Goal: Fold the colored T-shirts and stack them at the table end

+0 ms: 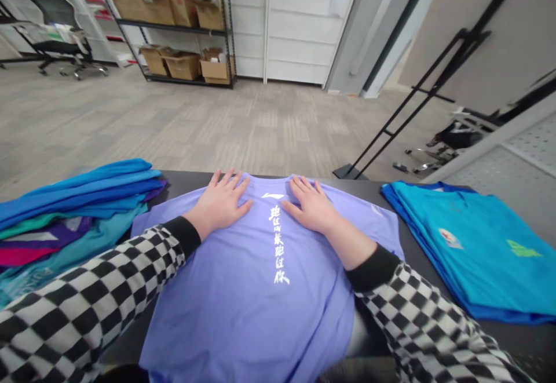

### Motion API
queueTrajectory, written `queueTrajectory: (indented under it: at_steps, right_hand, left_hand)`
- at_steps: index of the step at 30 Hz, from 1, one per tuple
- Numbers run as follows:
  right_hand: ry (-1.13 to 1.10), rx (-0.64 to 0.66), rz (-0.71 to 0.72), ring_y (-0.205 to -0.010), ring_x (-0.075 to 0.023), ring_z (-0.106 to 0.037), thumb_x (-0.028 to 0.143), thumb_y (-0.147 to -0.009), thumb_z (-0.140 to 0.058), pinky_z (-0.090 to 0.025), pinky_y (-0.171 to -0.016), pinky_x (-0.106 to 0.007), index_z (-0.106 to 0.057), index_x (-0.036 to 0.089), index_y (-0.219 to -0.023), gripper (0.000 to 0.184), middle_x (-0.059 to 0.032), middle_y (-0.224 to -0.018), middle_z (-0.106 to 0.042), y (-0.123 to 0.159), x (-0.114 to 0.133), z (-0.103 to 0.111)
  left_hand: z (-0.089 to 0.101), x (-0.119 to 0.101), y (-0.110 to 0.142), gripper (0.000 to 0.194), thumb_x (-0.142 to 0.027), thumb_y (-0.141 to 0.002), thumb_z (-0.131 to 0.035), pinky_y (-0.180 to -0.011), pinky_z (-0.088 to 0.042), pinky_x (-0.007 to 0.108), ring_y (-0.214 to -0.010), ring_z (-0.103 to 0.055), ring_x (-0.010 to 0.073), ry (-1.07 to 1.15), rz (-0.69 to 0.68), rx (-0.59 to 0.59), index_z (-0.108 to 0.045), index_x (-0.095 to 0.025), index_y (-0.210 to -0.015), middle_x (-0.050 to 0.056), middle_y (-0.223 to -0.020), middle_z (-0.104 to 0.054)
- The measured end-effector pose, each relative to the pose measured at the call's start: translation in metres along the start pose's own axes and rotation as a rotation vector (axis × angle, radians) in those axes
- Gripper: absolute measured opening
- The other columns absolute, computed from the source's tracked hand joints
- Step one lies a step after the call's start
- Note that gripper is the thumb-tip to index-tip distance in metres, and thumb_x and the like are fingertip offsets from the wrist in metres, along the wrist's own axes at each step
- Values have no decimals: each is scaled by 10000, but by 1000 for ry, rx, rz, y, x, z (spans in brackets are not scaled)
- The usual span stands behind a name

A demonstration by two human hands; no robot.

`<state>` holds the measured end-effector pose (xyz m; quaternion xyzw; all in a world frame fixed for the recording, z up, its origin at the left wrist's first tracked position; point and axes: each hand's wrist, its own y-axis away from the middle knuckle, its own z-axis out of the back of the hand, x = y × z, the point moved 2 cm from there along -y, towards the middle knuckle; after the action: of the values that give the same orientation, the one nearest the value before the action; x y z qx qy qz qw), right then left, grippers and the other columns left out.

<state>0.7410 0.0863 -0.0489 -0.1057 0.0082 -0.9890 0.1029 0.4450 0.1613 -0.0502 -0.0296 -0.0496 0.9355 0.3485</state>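
A lavender-blue T-shirt (pixel 243 290) is spread on the dark table, its neckline at the far edge and its lower part toward me. White characters run down its middle under a small white logo. My left hand (pixel 223 202) rests flat on the shirt's left shoulder, fingers spread. On the other side of the neckline, my right hand (pixel 313 204) lies flat on the right shoulder, fingers outstretched. Neither hand grips the cloth. Some creases show in the lower right of the shirt.
To the left is a heap of folded clothes (pixel 78 203) in blue, purple, green and pink. A stack of folded bright blue shirts (pixel 473 244) lies at the right. Beyond the table stand a black metal stand (pixel 391 122) and a shelf (pixel 178 26) with cardboard boxes.
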Motion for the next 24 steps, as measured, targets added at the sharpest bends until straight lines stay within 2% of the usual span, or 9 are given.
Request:
queueTrajectory:
  at_steps: [3,5,7,10,13,16,19,22,24]
  right_hand:
    - [12,42,12,-1738,-373,-243,788,-1103,-383,-173,-1405,-651,-312,215,-1810,914,-139,-1862,-270,-1,2,-3]
    - [15,41,12,-1740,-375,-233,796,-1097,-393,-170,-1406,-646,-301,208,-1814,932,-141,-1865,-255,-2,1,-5]
    - [13,33,18,-1742,-376,-226,802,-1092,-397,-155,-1411,-639,-280,216,-1821,943,-134,-1867,-252,-2,0,-6]
    - [18,43,22,-1745,-373,-214,799,-1094,-382,-152,-1413,-636,-260,218,-1826,943,-126,-1872,-235,-3,-1,-8]
    - [34,65,13,-1752,-365,-189,814,-1090,-360,-157,-1414,-634,-250,218,-1829,955,-122,-1879,-211,-3,-2,-8]
    - [43,64,13,-1751,-373,-185,843,-1076,-359,-162,-1414,-640,-244,228,-1831,980,-117,-1880,-209,-3,-3,-8]
    - [38,66,9,-1747,-382,-199,854,-1076,-319,-175,-1410,-650,-243,226,-1831,985,-116,-1877,-220,-3,-4,-8]
    - [32,73,-4,-1748,-387,-193,869,-1072,-290,-168,-1410,-653,-240,218,-1833,1002,-114,-1879,-208,-3,-4,-8]
    - [24,68,-3,-1749,-388,-189,884,-1061,-307,-152,-1414,-652,-232,224,-1835,1020,-110,-1882,-197,-4,-5,-9]
  left_hand:
    - [18,-22,5,670,-437,-1102,-445,-1438,10,585,-1736,-254,372,-4,-79,-26,-508,-180,-1718,143,-1780,-474]
    - [26,-44,10,644,-422,-1101,-446,-1443,-38,580,-1713,-315,372,44,-79,3,-542,-194,-1696,138,-1760,-506]
    - [28,-69,20,666,-497,-1108,-451,-1440,-98,585,-1718,-303,377,104,-44,26,-523,-217,-1708,120,-1785,-473]
    - [18,-101,39,773,-633,-1096,-461,-1433,-140,585,-1747,-219,369,183,-52,61,-414,-254,-1768,94,-1853,-347]
    - [4,-117,55,881,-729,-1060,-487,-1430,-128,608,-1756,-176,383,222,-67,92,-353,-261,-1794,110,-1874,-283]
    - [-1,-120,62,922,-758,-1036,-525,-1431,-122,613,-1758,-169,382,234,-69,103,-340,-275,-1799,108,-1874,-281]
    - [2,-112,63,987,-832,-983,-572,-1422,-117,655,-1747,-194,416,225,-21,94,-367,-301,-1790,112,-1865,-303]
    - [5,-85,65,971,-876,-987,-515,-1395,-151,714,-1726,-239,462,171,133,96,-423,-304,-1766,128,-1848,-337]
    - [5,-57,70,866,-798,-1062,-424,-1376,-212,715,-1725,-255,442,127,234,122,-413,-301,-1771,121,-1850,-333]
